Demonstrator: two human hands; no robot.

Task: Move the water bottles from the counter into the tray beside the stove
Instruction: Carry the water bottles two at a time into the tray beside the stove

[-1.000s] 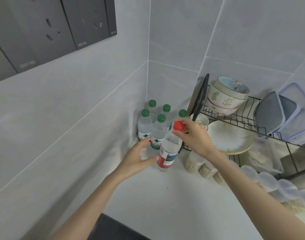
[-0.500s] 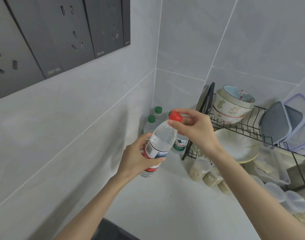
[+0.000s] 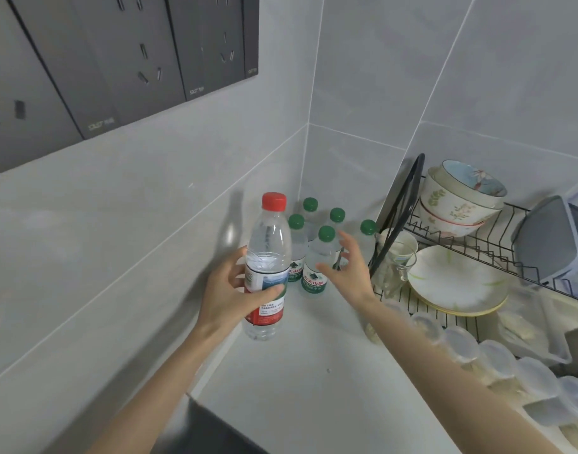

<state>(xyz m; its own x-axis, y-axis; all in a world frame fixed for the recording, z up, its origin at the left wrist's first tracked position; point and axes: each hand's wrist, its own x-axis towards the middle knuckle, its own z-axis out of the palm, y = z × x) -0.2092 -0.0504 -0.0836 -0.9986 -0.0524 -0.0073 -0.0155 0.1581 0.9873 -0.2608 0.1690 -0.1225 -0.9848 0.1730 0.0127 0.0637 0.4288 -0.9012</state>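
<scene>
My left hand (image 3: 230,294) grips a clear red-capped water bottle (image 3: 267,257) round its label and holds it upright above the white counter (image 3: 300,381). Behind it, in the tiled corner, stand several green-capped water bottles (image 3: 315,263) close together. My right hand (image 3: 348,268) hovers with spread fingers just in front of the nearest green-capped bottle and holds nothing. No tray and no stove are in view.
A black wire dish rack (image 3: 471,253) on the right holds stacked bowls (image 3: 458,201), a plate (image 3: 458,283) and a glass (image 3: 400,257). Clear lidded containers (image 3: 497,365) line the counter in front of it. Dark socket panels (image 3: 123,60) hang on the left wall.
My right hand let go of the red cap and moved toward the green-capped bottles. My left hand now holds the red-capped bottle alone, more upright than before.
</scene>
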